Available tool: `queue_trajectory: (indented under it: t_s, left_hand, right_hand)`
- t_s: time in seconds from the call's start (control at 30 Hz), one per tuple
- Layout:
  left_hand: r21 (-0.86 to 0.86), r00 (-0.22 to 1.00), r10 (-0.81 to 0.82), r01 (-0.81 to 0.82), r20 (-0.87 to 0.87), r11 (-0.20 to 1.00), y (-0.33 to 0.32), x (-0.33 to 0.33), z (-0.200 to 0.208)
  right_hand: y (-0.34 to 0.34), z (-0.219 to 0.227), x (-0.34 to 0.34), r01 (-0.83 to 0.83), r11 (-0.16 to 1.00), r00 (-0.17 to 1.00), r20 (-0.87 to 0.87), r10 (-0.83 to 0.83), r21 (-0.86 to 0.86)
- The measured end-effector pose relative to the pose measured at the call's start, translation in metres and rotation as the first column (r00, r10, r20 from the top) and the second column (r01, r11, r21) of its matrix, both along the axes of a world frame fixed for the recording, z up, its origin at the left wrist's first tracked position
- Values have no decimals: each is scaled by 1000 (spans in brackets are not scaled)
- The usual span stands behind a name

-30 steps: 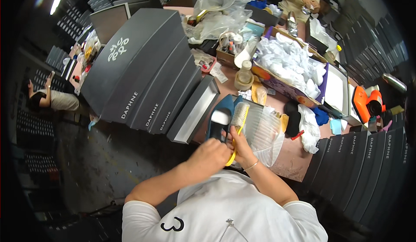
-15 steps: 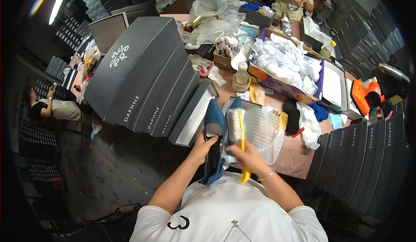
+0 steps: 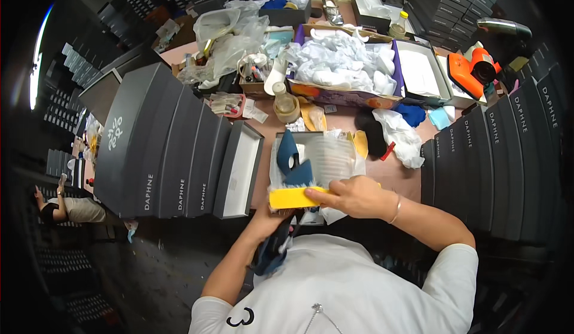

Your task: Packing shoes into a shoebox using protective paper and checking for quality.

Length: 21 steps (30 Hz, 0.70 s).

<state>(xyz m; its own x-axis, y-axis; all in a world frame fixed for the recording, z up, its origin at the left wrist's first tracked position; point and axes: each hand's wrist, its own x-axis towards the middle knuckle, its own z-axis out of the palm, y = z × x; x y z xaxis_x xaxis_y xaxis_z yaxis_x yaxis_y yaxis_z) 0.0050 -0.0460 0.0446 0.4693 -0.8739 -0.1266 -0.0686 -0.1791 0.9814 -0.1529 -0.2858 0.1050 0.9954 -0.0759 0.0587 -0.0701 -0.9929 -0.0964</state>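
My left hand [image 3: 267,221] is closed around a blue pointed-toe shoe [image 3: 301,174], whose back part hangs down toward my white shirt. The fingers are partly covered by a brush [image 3: 297,198] with a yellow back and pale bristles. My right hand [image 3: 357,196] grips that brush from the right, holding it sideways with its bristles against the shoe's front part. Just beyond, a second blue shoe [image 3: 287,149] lies in an open shoebox lined with pale translucent wrapping [image 3: 341,158].
Stacked dark shoeboxes [image 3: 156,137] rise on the left, beside an open box lid [image 3: 242,167]; more shoeboxes [image 3: 478,167] stand at right. Farther back are a carton of crumpled white paper [image 3: 344,59], a glass bottle [image 3: 286,104], a black pad [image 3: 369,132] and an orange tool [image 3: 466,74]. Another person is at the far side.
My right hand has turned the brush from upright to sideways and brought it over the shoe. The held shoe has shifted lower and left, tilted. The whole view has turned.
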Motion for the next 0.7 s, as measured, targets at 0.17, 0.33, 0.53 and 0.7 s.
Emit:
queue_trajectory:
  t_s: [0.17, 0.33, 0.53, 0.7]
  left_hand:
    - [260, 981, 177, -192, 77, 946, 12, -2, -4]
    - [433, 938, 291, -188, -186, 882, 16, -13, 24]
    - [205, 996, 44, -27, -79, 978, 15, -3, 23]
    - [204, 777, 468, -421, -421, 884, 103, 2, -10]
  right_hand:
    - [-25, -17, 8, 33, 993, 996, 82, -43, 114]
    - [-39, -16, 32, 293, 952, 930, -260, -261, 92]
    - [51, -69, 51, 267, -561, 870, -447, -210, 784]
    - [59, -89, 36, 93, -729, 799, -487, -352, 679]
